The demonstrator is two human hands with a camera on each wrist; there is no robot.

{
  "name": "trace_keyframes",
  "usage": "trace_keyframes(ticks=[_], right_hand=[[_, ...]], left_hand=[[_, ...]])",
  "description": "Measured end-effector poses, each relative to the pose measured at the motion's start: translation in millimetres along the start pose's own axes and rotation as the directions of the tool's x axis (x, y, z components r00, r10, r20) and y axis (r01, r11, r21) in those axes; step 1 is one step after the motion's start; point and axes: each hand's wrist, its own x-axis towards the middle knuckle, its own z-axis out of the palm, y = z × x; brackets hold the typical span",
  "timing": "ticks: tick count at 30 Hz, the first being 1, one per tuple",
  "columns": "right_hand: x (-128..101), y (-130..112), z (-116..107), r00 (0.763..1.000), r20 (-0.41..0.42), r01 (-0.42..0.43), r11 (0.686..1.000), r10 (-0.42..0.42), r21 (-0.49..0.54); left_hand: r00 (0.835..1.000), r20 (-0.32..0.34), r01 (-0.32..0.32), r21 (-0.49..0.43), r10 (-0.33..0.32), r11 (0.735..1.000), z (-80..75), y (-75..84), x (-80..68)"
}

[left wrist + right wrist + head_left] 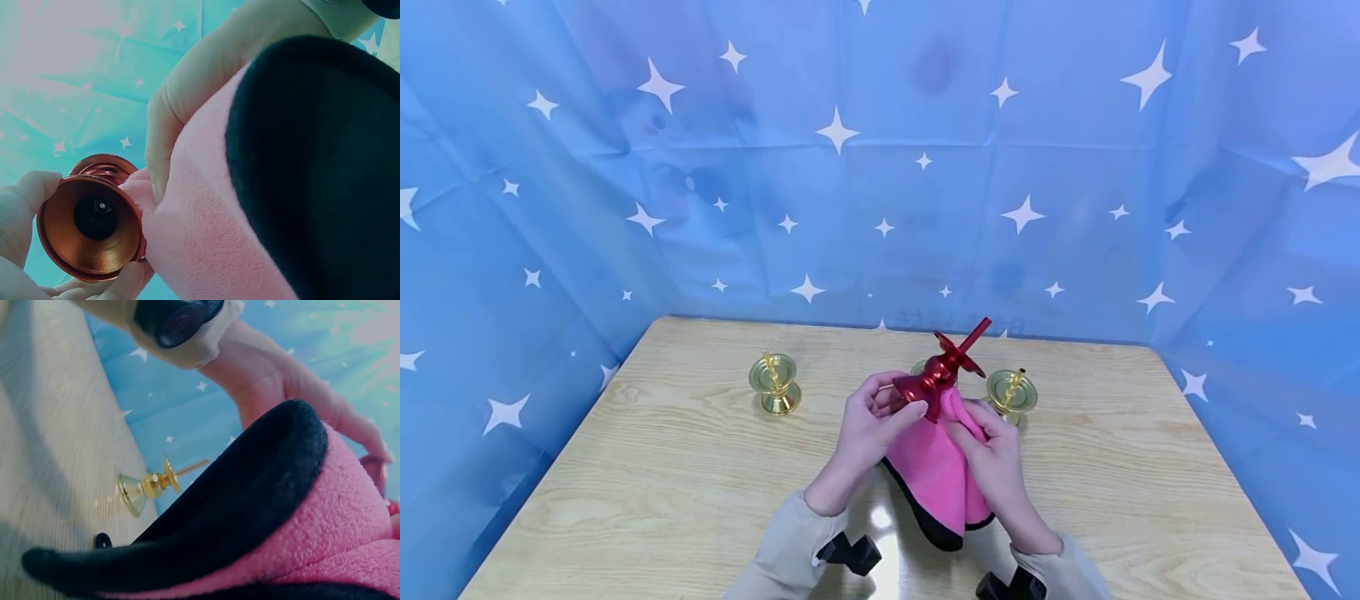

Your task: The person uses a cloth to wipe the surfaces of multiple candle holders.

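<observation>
A red metal candle holder point(942, 371) with a flared base and a spike is held tilted above the table by my left hand point(872, 417), fingers curled round its base. The left wrist view looks into its hollow base point(94, 228). My right hand point(992, 454) grips a pink cloth with a black edge point(936, 479) and presses a fold of it against the holder's base. The cloth point(250, 206) hangs down between both hands and fills much of both wrist views point(300, 525).
Two gold candle holders stand on the wooden table point(662, 467), one at the left point(774, 382), one at the right point(1011, 390). A third gold one point(919, 367) is mostly hidden behind the red holder. Blue star-patterned cloth walls point(880, 167) enclose the table.
</observation>
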Motion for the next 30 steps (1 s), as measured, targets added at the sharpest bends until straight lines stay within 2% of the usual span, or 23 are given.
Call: trace_keyframes(ticks=[3,6,9,13,16,18,21,25,30], right_hand=[[3,-2,1,0.990,0.023,-0.137,0.990,0.136,0.045],[6,-2,1,0.967,0.060,-0.250,0.966,0.246,0.067],[8,-2,1,0.936,0.096,-0.348,0.933,0.340,0.088],[9,0,1,0.895,0.121,-0.444,0.878,0.428,0.180],[9,0,0,0.898,0.136,-0.440,0.865,0.419,0.240],[8,-1,0,0.905,0.140,-0.424,0.873,0.401,0.239],[6,-5,-1,0.912,0.127,-0.410,0.890,0.391,0.199],[4,-14,-3,0.910,0.094,-0.415,0.898,0.405,0.146],[1,-23,-7,0.943,0.067,-0.331,0.933,0.325,0.143]], left_hand=[[1.000,0.001,0.011,0.002,-0.011,1.000,-1.2,-0.3,0.6],[1.000,0.003,0.020,-0.015,-0.020,1.000,-1.3,-1.1,0.7],[1.000,0.013,0.026,-0.055,-0.025,0.998,-0.5,-2.8,-0.2],[0.999,0.039,0.015,-0.084,-0.012,0.996,0.6,-5.5,-0.9],[0.999,0.035,-0.022,-0.030,0.023,0.999,0.6,-6.8,-0.8],[0.998,0.023,-0.060,0.043,0.059,0.997,0.7,-6.6,-0.8],[0.990,0.007,-0.138,0.176,0.139,0.975,0.7,-6.0,-1.2],[0.965,0.003,-0.251,0.281,0.260,0.926,1.7,-4.1,-2.5],[0.929,-0.013,-0.346,0.317,0.369,0.883,2.3,2.0,-2.2]])
